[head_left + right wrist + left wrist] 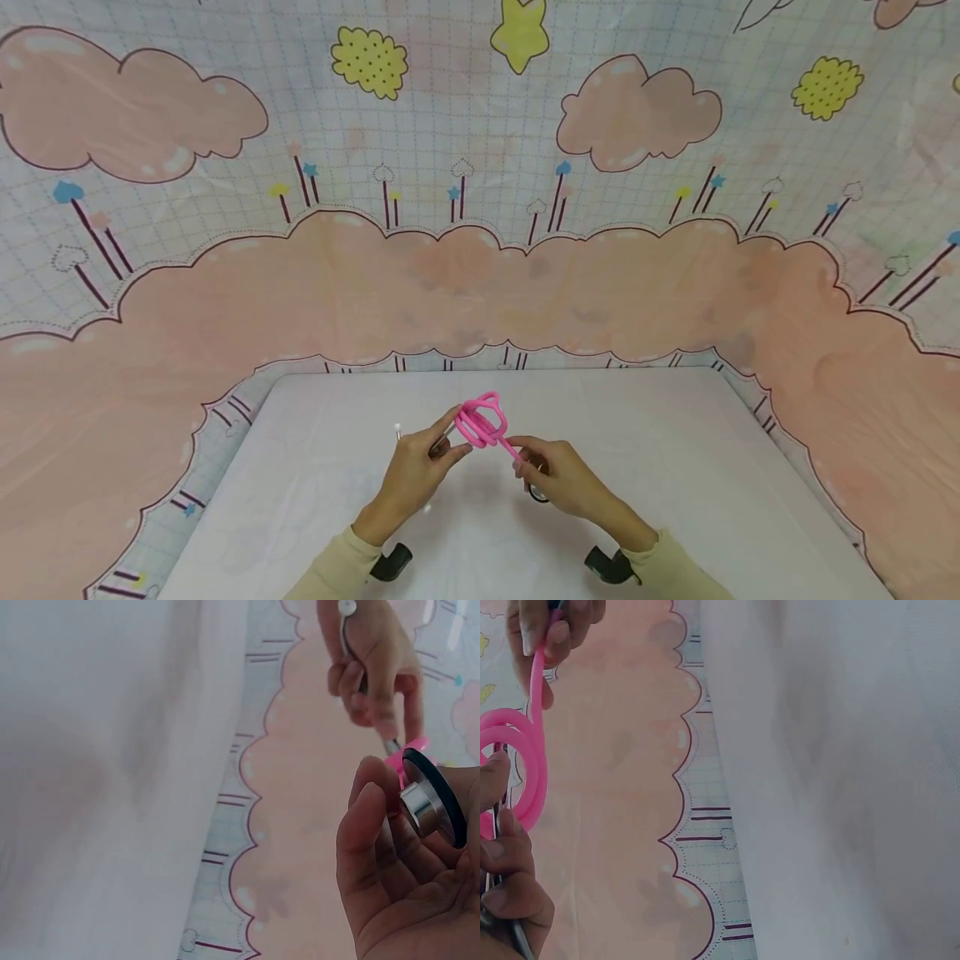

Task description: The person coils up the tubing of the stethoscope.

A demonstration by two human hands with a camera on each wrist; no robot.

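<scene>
Nearest me, two pale sleeves (337,568) reach forward, with a black wrist camera (392,563) showing beside the left one and another (609,567) by the right. Just beyond, the person holds a pink stethoscope (482,430) up off the white table (285,483). Most of its tube is already wound into loops, so I'd judge the coiling nearly finished; only a short straight run and the round metal disc (421,811) lie outside the coil. The left hand (416,471) is closed to a pinch, thumb and fingers gripping the loops together with the metal arms (503,791), and a white ear tip (397,430) pokes out past its back. The right hand (562,477) is loosely curled, pinching the tube's free end, with the disc just under its fingers. The coil sits between the hands, against the left fingertips and a little ahead of the right. Farther off hangs a cloud-patterned cloth (480,287).
</scene>
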